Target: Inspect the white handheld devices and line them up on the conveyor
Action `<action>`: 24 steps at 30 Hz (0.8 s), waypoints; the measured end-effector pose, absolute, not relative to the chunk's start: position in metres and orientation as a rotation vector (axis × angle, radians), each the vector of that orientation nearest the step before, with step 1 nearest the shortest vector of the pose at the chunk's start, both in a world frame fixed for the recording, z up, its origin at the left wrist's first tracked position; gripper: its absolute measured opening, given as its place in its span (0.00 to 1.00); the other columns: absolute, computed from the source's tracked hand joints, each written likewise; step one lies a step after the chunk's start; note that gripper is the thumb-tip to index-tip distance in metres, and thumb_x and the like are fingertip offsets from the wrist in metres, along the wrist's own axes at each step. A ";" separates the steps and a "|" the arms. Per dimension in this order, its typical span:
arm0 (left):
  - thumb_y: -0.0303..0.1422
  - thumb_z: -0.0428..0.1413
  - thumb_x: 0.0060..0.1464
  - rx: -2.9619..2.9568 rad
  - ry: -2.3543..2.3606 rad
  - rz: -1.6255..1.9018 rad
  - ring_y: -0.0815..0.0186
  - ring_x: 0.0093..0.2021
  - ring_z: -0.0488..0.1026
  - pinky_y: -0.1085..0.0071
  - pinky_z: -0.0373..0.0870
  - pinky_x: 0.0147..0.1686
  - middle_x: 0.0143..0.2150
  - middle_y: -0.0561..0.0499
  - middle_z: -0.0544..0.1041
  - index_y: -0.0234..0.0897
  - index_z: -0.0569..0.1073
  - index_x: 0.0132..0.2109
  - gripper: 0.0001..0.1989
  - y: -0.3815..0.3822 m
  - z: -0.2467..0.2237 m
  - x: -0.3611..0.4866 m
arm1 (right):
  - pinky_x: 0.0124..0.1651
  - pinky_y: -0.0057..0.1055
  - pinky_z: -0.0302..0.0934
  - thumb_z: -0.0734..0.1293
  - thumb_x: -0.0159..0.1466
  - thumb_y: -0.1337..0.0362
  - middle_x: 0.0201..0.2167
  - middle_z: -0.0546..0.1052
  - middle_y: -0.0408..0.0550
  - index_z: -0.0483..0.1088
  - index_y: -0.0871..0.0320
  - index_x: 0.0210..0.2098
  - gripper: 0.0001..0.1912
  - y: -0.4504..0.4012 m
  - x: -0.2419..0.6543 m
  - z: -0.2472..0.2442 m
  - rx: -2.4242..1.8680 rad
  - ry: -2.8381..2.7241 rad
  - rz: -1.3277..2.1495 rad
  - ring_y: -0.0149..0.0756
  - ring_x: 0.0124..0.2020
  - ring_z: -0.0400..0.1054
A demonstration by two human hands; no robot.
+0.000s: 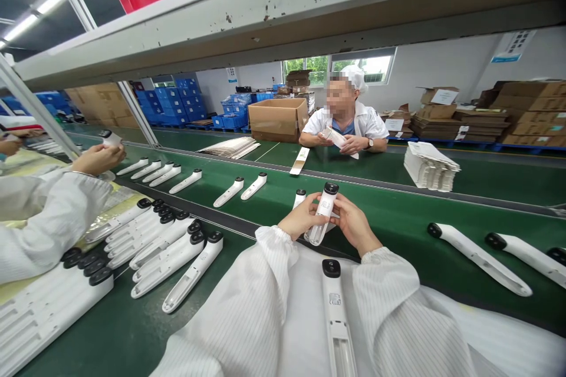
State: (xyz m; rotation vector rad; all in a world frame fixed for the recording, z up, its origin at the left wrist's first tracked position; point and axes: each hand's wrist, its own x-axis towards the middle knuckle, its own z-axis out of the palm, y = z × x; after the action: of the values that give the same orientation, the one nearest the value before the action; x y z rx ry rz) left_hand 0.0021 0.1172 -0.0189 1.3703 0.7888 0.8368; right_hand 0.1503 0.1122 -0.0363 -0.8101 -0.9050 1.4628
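Above the edge of the green conveyor belt, my left hand and my right hand both hold a white handheld thermometer with a black head. My fingers are closed around its two sides, and printed text faces me. Right below lies another thermometer on a white surface, its long battery compartment uncovered. Partly hidden behind my left hand, one more thermometer rests on the belt. Two thermometers lie to the right of my right hand, with a third at the frame's edge.
Several thermometers lie grouped on the left. A co-worker's hand there holds one. Across the belt, a person handles a folded carton. Stacked cartons stand at right. A metal shelf runs overhead.
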 end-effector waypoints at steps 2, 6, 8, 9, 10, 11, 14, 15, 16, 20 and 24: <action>0.28 0.62 0.40 1.375 0.805 0.841 0.62 0.41 0.69 0.65 0.65 0.41 0.39 0.48 0.70 0.38 0.59 0.58 0.37 0.117 -0.019 0.004 | 0.25 0.23 0.56 0.66 0.51 0.59 0.42 0.76 0.46 0.70 0.54 0.45 0.21 0.112 0.149 -0.036 -0.830 -0.912 1.460 0.34 0.36 0.68; 0.26 0.60 0.38 1.416 0.806 0.855 0.62 0.40 0.69 0.66 0.65 0.41 0.39 0.48 0.71 0.36 0.58 0.59 0.38 0.118 -0.018 0.004 | 0.26 0.25 0.56 0.63 0.53 0.59 0.45 0.74 0.45 0.68 0.53 0.49 0.23 0.116 0.149 -0.039 -0.952 -0.976 1.369 0.35 0.38 0.68; 0.24 0.57 0.38 1.462 0.876 0.834 0.63 0.36 0.70 0.67 0.66 0.38 0.37 0.49 0.71 0.36 0.59 0.59 0.37 0.118 -0.013 -0.002 | 0.30 0.27 0.59 0.60 0.54 0.62 0.47 0.72 0.46 0.70 0.54 0.48 0.22 0.118 0.153 -0.041 -1.166 -1.159 1.177 0.36 0.38 0.68; 0.24 0.56 0.38 1.494 0.948 0.821 0.64 0.35 0.69 0.68 0.66 0.37 0.36 0.50 0.71 0.35 0.61 0.58 0.36 0.118 -0.010 -0.007 | 0.33 0.29 0.60 0.59 0.55 0.63 0.48 0.72 0.47 0.71 0.54 0.46 0.21 0.117 0.155 -0.042 -1.303 -1.302 1.025 0.36 0.39 0.68; 0.24 0.56 0.38 1.532 1.036 0.806 0.64 0.33 0.69 0.68 0.66 0.36 0.35 0.50 0.72 0.35 0.63 0.56 0.34 0.117 -0.007 -0.013 | 0.38 0.31 0.60 0.58 0.56 0.64 0.48 0.71 0.48 0.72 0.54 0.45 0.19 0.116 0.158 -0.043 -1.446 -1.457 0.856 0.37 0.41 0.67; 0.25 0.55 0.39 1.572 1.129 0.792 0.64 0.33 0.69 0.68 0.66 0.36 0.35 0.50 0.72 0.34 0.64 0.55 0.31 0.116 -0.004 -0.021 | 0.41 0.33 0.60 0.57 0.58 0.63 0.49 0.70 0.49 0.73 0.54 0.43 0.18 0.114 0.161 -0.043 -1.581 -1.603 0.696 0.38 0.42 0.67; 0.29 0.57 0.41 1.682 1.312 0.754 0.61 0.36 0.70 0.68 0.65 0.38 0.38 0.48 0.73 0.33 0.67 0.52 0.27 0.111 0.000 -0.044 | 0.45 0.39 0.59 0.54 0.63 0.55 0.51 0.68 0.52 0.75 0.54 0.41 0.20 0.106 0.166 -0.041 -1.898 -1.904 0.473 0.42 0.42 0.67; 0.31 0.57 0.41 1.706 1.331 0.741 0.61 0.38 0.70 0.67 0.65 0.39 0.40 0.48 0.73 0.33 0.67 0.51 0.26 0.109 0.001 -0.050 | 0.44 0.40 0.59 0.52 0.64 0.53 0.53 0.66 0.53 0.75 0.55 0.40 0.23 0.104 0.166 -0.040 -1.970 -1.951 0.471 0.42 0.41 0.68; 0.32 0.57 0.42 1.722 1.338 0.729 0.60 0.39 0.70 0.67 0.65 0.40 0.41 0.48 0.73 0.34 0.67 0.51 0.26 0.108 0.000 -0.055 | 0.44 0.41 0.59 0.51 0.65 0.51 0.56 0.63 0.54 0.75 0.55 0.39 0.25 0.102 0.165 -0.038 -2.019 -1.980 0.471 0.43 0.41 0.68; 0.32 0.55 0.43 1.740 1.374 0.681 0.60 0.39 0.71 0.68 0.65 0.39 0.40 0.47 0.73 0.34 0.66 0.49 0.23 0.101 0.000 -0.055 | 0.43 0.41 0.59 0.56 0.63 0.54 0.66 0.48 0.48 0.74 0.55 0.35 0.18 0.097 0.166 -0.034 -2.146 -1.988 0.361 0.47 0.47 0.66; 0.32 0.53 0.46 1.949 1.477 0.426 0.58 0.38 0.72 0.68 0.65 0.35 0.38 0.46 0.74 0.35 0.66 0.47 0.19 0.089 0.010 -0.047 | 0.41 0.38 0.60 0.59 0.59 0.67 0.66 0.45 0.52 0.65 0.53 0.51 0.20 0.097 0.177 -0.036 -2.234 -1.837 0.297 0.49 0.51 0.64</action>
State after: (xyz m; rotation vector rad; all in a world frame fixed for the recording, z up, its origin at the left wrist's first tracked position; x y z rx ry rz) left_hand -0.0474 0.0895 0.0104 1.9489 1.4771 0.4262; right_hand 0.1766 0.0971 -0.0356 -2.2341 -1.8371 0.2975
